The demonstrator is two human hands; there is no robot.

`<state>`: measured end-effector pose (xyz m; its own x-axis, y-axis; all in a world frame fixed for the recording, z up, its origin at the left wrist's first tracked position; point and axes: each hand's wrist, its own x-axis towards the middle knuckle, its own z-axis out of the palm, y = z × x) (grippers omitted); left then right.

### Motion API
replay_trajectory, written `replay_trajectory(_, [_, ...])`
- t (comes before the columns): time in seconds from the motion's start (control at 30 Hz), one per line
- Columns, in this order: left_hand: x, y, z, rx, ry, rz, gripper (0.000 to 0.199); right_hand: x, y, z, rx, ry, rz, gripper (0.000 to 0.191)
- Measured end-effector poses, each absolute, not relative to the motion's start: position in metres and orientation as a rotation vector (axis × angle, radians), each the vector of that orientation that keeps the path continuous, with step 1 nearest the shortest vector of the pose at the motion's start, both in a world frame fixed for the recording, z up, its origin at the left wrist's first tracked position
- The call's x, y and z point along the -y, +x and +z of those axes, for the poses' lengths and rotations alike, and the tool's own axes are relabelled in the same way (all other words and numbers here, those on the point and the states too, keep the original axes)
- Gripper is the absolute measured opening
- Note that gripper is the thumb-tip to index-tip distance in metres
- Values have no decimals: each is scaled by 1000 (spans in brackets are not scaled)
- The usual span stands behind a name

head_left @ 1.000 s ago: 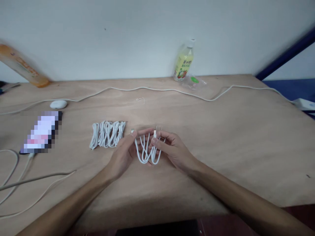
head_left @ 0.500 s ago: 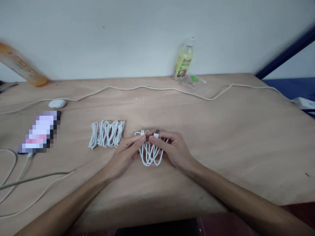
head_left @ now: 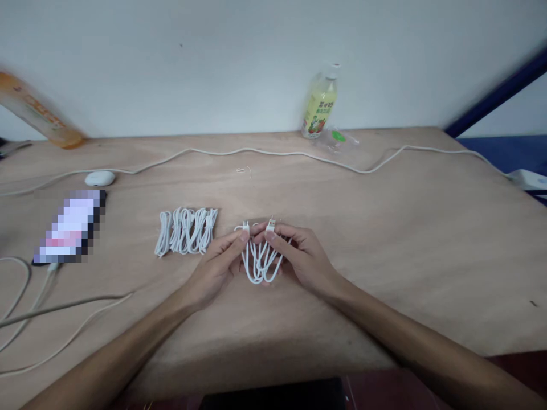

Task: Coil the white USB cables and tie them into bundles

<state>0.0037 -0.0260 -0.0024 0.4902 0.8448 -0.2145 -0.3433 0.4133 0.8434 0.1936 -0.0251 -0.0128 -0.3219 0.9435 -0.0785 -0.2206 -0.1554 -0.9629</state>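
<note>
Head view: white cable (head_left: 255, 279) gathered in loose loops, held up between both hands near the middle of the wooden surface (head_left: 405, 245); hard to tell whether resting on it or just above; left hand (head_left: 216, 262) with thumb and fingers pinching one metal-tipped connector (head_left: 245, 226), tip pointing away toward the wall (head_left: 256, 62); right hand (head_left: 305, 256) likewise, thumb and fingers pinching the flat USB plug (head_left: 270, 224), metal end also pointing away; both ends side by side, near each other but apart; loops hanging below, toward the near edge; remaining fingers curled behind the loops, partly hidden, exact grip there unclear. Just beside the left hand, to its left, a row of white cable bundles (head_left: 186, 230), coiled and lying close together; farther left, a phone (head_left: 70, 228) with pixelated screen, plugged into a charging cable (head_left: 50, 273); beyond the phone, a white oval case (head_left: 99, 179), near a long white cord (head_left: 299, 154) running across the back of the surface to a white box (head_left: 530, 180) at far right; in front of that cord, small thin scraps (head_left: 243, 170); at the back by the wall, a yellow-labelled bottle (head_left: 320, 108) with white cap, clear crumpled plastic (head_left: 339, 141) with a green patch at its base; back left, an orange bottle (head_left: 40, 114), blurred, leaning in view.
</note>
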Motion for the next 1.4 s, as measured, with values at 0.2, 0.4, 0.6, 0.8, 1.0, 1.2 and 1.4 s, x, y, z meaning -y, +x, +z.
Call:
replay_trajectory(0.2, [26,3,-5,-681,840,840,51,28,194,-7,1254,-939,1574,38])
replay_trajectory(0.4, [27,3,-6,-673,879,818,49,28,195,-6,1365,-962,1407,32])
replay_trajectory(0.6, [26,3,-10,-671,908,819,47,27,197,-8,1428,-933,1304,24])
replay_trajectory(0.8, [26,4,-11,-684,931,833,48,27,196,-7,1456,-923,1240,19])
replay_trajectory(1.0, [26,4,-9,-694,920,828,48,27,197,-4,1484,-934,1225,21])
replay_trajectory(1.2, [26,3,-10,-702,931,834,47,28,196,-5,1480,-948,1239,21])
replay_trajectory(1.4, [26,3,-10,-705,934,832,46,28,196,-5,1503,-969,1210,24])
